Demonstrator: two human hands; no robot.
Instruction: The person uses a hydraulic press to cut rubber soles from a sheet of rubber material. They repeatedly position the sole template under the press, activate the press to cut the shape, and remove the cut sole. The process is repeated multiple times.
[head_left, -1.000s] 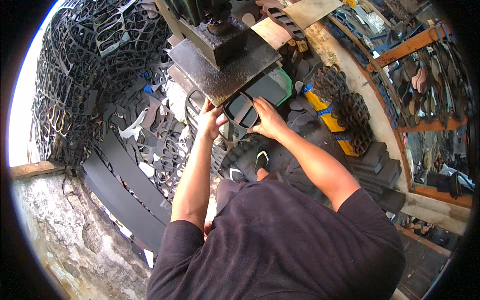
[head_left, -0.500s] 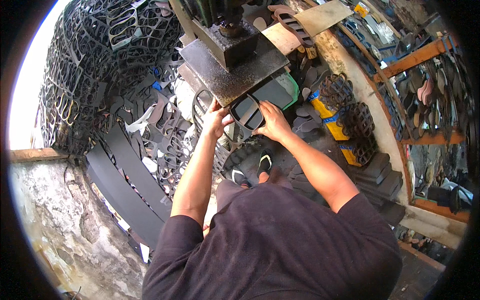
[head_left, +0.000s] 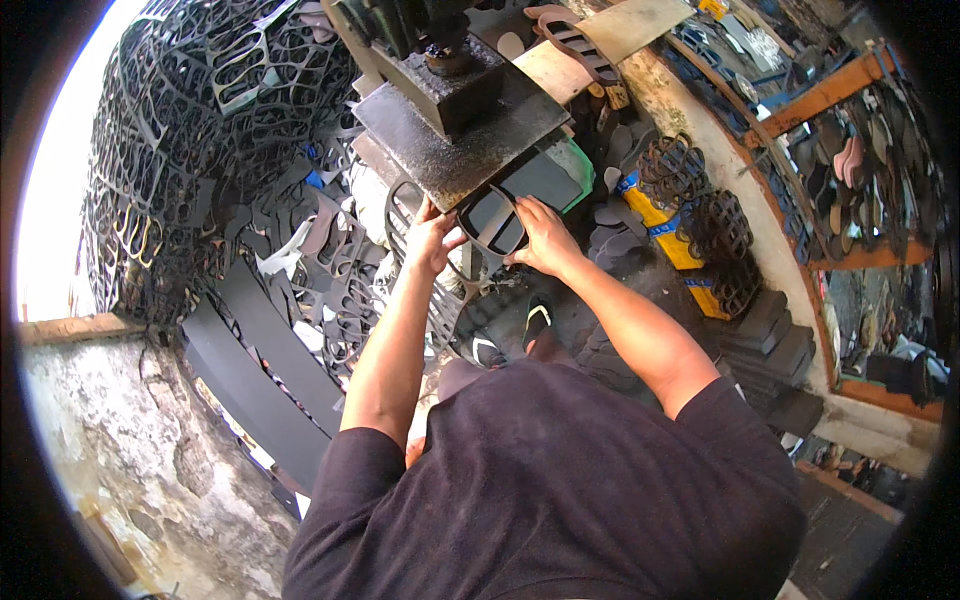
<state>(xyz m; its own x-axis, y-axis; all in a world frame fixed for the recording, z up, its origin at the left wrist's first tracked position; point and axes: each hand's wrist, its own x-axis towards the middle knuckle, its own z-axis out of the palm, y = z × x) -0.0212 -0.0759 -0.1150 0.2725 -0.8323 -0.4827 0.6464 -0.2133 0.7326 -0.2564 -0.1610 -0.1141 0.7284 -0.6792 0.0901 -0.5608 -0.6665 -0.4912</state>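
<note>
— What's in the right hand (head_left: 545,240)?

— A dark rimmed frame (head_left: 499,228) with a bar across it. That grip is clasped round its right side, fingers along the top, thumb low.

— Where is it, exactly?

— At the near edge of the metal plate (head_left: 415,150), just beside its near corner, with the green-edged board (head_left: 587,175) beyond it to the right. I can't tell what bears its weight.

— Heavy, you think?

— Fairly, if it's metal. I'd expect it stiff, maybe slick on the walls, and possibly sharp below, so hold it by the outer walls on opposite sides.

— And the left hand (head_left: 430,243)?

— Fingers up at the plate's near corner, thumb apart, next to the slotted sheet (head_left: 392,212). Whether that grip has hold of anything, I can't tell.

— That sheet looks floppy.

— Light and bendy, I'd guess, and apt to snag at its slots. Better taken by a solid border.

— Where's the room?

— Toward the person's body. The plate's edge crowds the fingertips, and scraps (head_left: 335,290) heap up leftward.
</note>
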